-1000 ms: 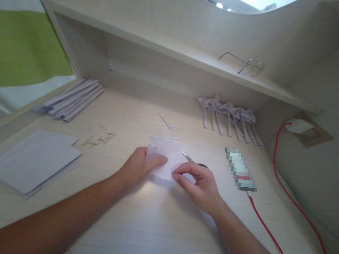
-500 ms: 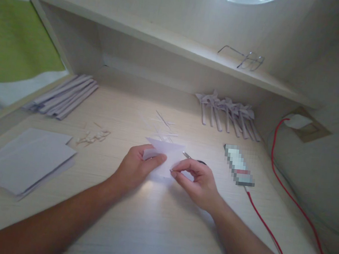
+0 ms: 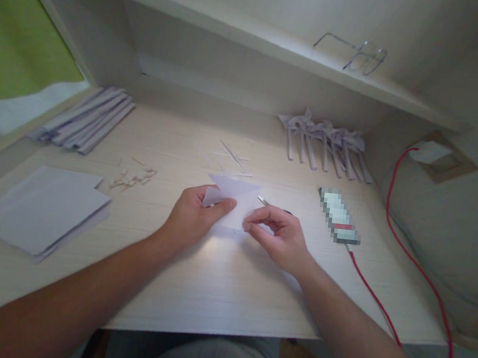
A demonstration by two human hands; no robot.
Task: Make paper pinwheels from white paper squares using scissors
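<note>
Pinched between the thumb and fingers of the left hand (image 3: pixel 193 211) is a folded white paper (image 3: pixel 236 204), held above the middle of the bench (image 3: pixel 191 305). The right hand (image 3: pixel 282 235) has thumb and forefinger pressed together at the paper's lower right; anything between them is too small to tell. Thin pale sticks (image 3: pixel 235 154) lie just beyond on the light, wood-grained top. Small pale bits (image 3: pixel 134 176), stacked sheets (image 3: pixel 44 204) and paper tubes (image 3: pixel 87 120) lie left; a pixelated phone (image 3: pixel 340 217) and paper pinwheels (image 3: pixel 324 137) lie right. Behind, a shelf (image 3: pixel 238 25) carries eyeglasses (image 3: pixel 365 57). Green-and-white cloth (image 3: pixel 24 31) hangs at left; a red cable (image 3: pixel 416 263) runs from a white plug (image 3: pixel 432 152) at the right wall.
</note>
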